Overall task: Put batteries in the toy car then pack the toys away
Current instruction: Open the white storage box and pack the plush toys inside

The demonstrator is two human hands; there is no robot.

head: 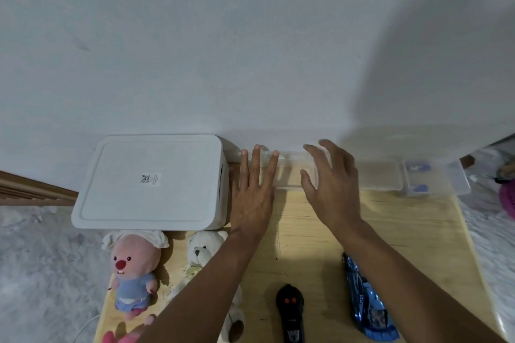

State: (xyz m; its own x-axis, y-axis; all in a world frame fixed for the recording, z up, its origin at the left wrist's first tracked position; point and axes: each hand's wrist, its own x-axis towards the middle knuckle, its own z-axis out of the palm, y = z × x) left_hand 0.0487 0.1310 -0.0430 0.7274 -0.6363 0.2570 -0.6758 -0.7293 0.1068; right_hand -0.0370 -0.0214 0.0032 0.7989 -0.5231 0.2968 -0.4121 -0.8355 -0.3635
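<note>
One blue toy car (367, 301) was seen at the table's (404, 231) near right | one black remote (289, 312) beside it | left hand (252, 198) and right hand (331, 189) were spread open, empty, over one blurred clear box (292, 172) | three plush toys, one pink (122, 335) cut off | one white bin (150, 184).

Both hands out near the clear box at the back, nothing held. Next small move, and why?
Probably close both hands on the clear box by the wall and draw it nearer. The left hand and right hand hover open on either side of it, while the blue toy car and black remote lie untouched at the near edge. What the box contains cannot be made out.
</note>
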